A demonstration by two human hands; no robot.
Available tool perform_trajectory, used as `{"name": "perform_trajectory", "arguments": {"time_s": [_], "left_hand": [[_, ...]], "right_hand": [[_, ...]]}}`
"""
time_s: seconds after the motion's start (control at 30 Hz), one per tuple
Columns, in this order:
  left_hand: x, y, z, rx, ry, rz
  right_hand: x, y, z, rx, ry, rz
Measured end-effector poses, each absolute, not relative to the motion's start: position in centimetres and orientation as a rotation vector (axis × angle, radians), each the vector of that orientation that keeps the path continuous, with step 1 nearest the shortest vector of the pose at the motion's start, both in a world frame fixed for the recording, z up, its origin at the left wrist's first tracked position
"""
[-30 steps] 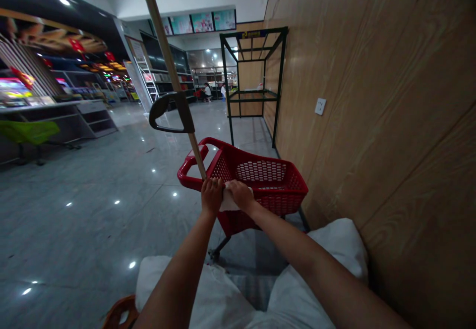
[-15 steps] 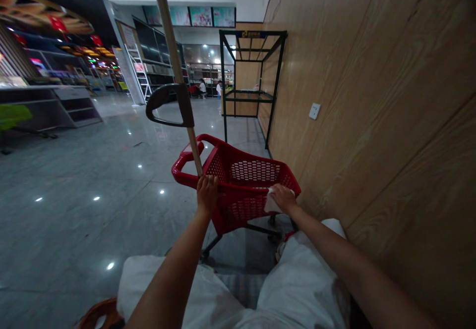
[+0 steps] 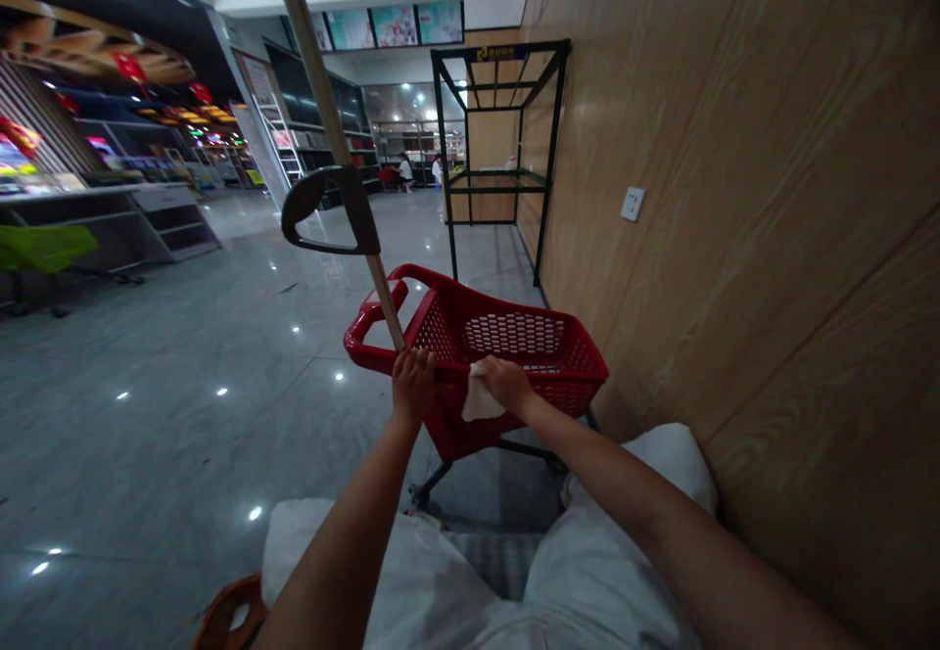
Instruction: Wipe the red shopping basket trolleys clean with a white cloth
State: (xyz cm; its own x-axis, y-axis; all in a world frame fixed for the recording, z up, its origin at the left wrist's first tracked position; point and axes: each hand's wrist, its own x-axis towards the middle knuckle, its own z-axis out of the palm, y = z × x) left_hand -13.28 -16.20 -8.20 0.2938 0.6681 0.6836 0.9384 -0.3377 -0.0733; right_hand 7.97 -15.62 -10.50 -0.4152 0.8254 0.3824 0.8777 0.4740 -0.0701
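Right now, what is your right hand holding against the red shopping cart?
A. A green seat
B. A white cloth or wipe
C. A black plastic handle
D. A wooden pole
B: the right hand has a white cloth or wipe under its fingers on the red shopping cart, while the wooden pole is at the left hand.

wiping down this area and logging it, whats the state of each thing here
red shopping cart: upright on wheels beside the wood-grain wall
wooden pole: tilted, black handle fixed on it
left hand: closed at the pole's lower end
white cloth: crumpled against the cart
right hand: pressing on the cloth
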Motion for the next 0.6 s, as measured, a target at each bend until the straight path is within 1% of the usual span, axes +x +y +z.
{"name": "perform_trajectory", "arguments": {"time_s": [0.2, 0.33, 0.47, 0.6], "left_hand": [[-13.2, -15.8, -8.4, -2.107, -1.362, -0.851], [-12.7, -16.0, -8.3, -2.057, -1.319, -0.898], [-12.0, -16.2, -8.3, -1.964, -1.341, -0.913], [-11.7, -16.4, -8.3, -1.905, -1.341, -0.908]], "right_hand": [[19.7, -16.7, -13.2, -1.621, -2.359, -0.293], [23.2, -17.5, -14.2, -1.666, -2.276, -0.335], [20.6, -18.1, -13.7, -1.67, -2.19, -0.309], [12.3, -17.6, -11.2, -1.498, -2.267, -0.196]]}}
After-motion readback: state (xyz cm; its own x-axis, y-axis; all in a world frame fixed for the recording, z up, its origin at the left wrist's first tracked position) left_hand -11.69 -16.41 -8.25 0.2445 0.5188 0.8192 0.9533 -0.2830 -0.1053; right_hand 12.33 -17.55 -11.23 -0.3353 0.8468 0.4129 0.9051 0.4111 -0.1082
